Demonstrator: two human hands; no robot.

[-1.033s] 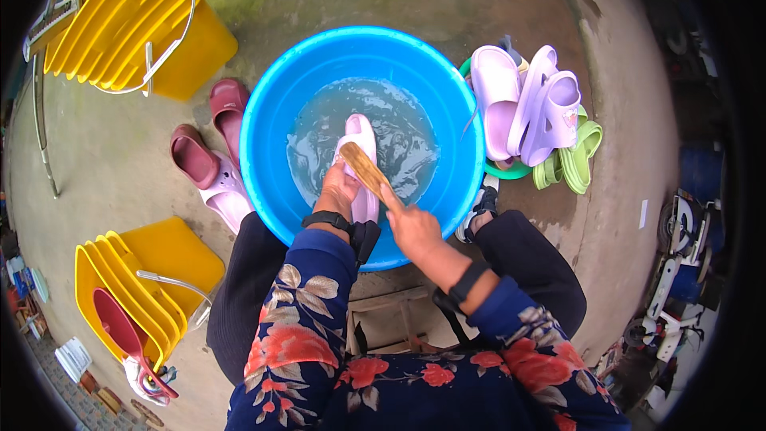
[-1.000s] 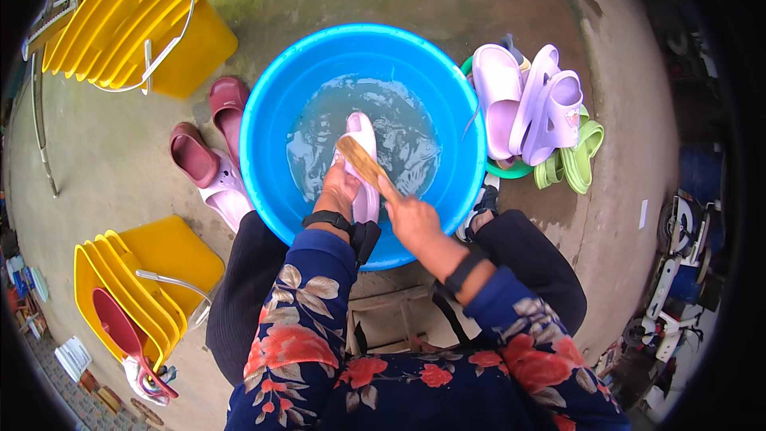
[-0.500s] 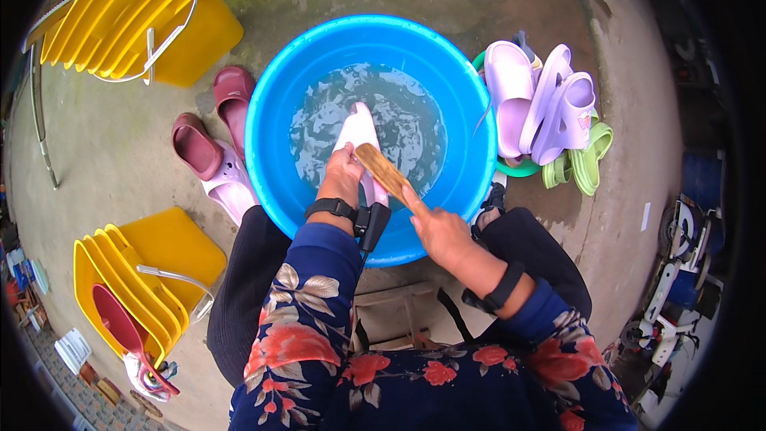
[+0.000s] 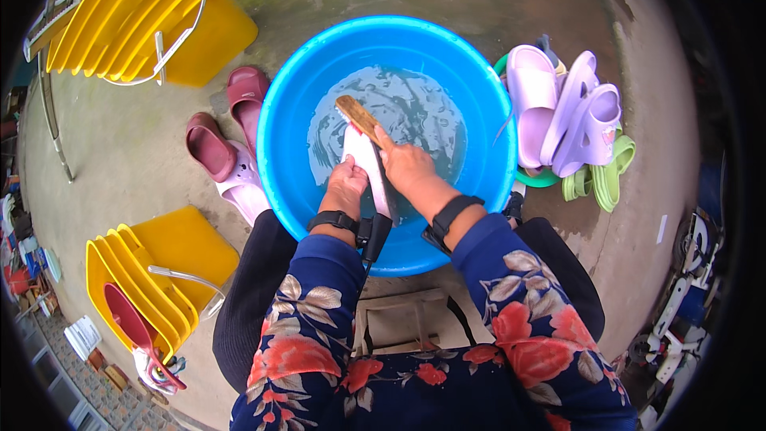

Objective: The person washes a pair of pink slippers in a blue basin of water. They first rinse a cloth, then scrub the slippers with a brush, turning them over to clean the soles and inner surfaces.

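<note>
A large blue basin (image 4: 275, 140) with cloudy water (image 4: 435, 112) in its bottom stands in front of me. Over the water, my left hand (image 4: 348, 190) is closed around the side of a pale pink slipper (image 4: 369, 164), its toe tilted away from me. Closed on the near end of a wooden scrubbing brush (image 4: 359, 116), my right hand (image 4: 407, 169) presses the bristles to the slipper's far end. Much of the slipper's near end is hidden between my hands.
Dark red clogs (image 4: 211, 146) and a pale lilac clog (image 4: 243, 187) lie left of the basin. Lilac slippers (image 4: 533, 84) and green ones (image 4: 610, 179) pile up at its right. Stacked yellow buckets (image 4: 211, 40) stand far left; more yellow buckets (image 4: 183, 251) hold a red dipper (image 4: 128, 315) nearer me.
My right hand has carried the brush away from me and leftward, from the slipper's near part to its far end. The slipper has turned slightly in my left hand.
</note>
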